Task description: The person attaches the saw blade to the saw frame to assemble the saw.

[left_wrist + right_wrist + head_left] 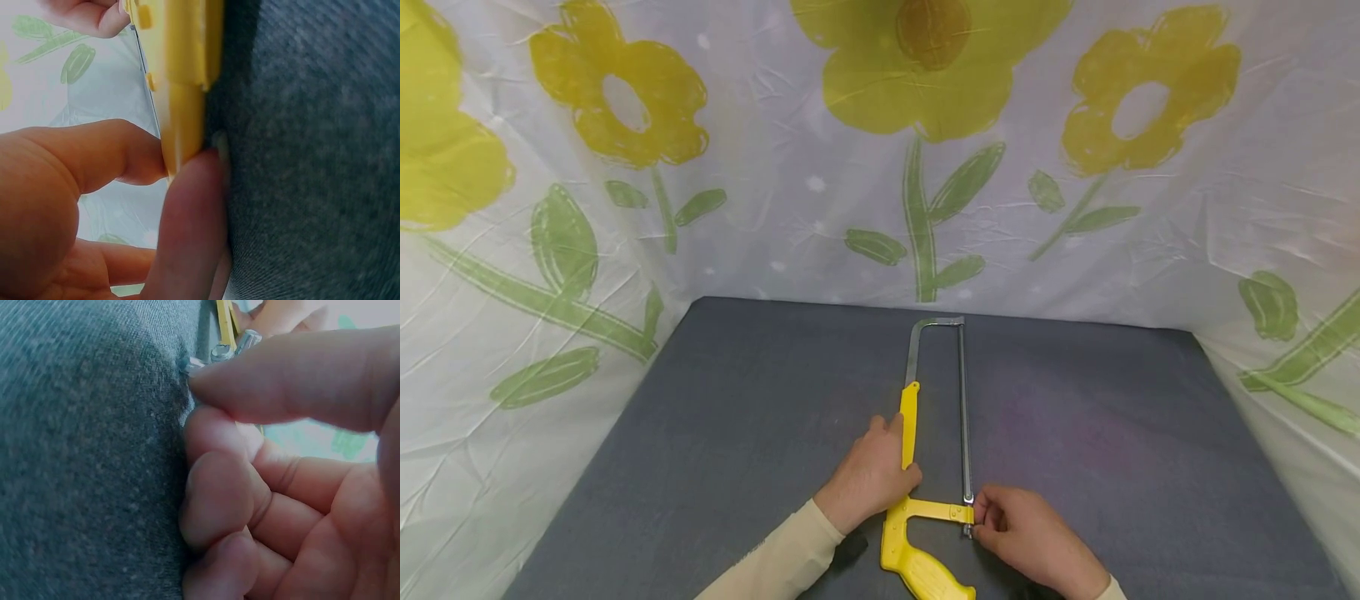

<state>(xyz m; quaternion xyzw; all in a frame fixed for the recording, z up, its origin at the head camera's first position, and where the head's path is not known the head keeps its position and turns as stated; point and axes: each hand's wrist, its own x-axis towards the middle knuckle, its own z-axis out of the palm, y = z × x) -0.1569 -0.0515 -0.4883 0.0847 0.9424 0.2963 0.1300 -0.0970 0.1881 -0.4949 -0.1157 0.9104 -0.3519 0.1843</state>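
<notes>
A hacksaw [925, 512] with a yellow handle and a silver front bow lies on the dark tabletop, its blade [964, 417] on the right side. My left hand [868, 473] grips the yellow back of the frame. In the left wrist view, finger and thumb pinch the yellow frame [186, 119] from both sides. At the handle end of the blade is a metal wing nut [221, 352]. My right hand [1030, 532] has its thumb and curled index finger at that nut, the thumb tip against one wing. Part of the nut is hidden behind the thumb.
A dark cloth covers the table [737, 400]. White sheets with printed yellow flowers [925, 75] hang behind it and on both sides. Dark items, partly hidden, lie under the left forearm [848, 552] and near the right wrist.
</notes>
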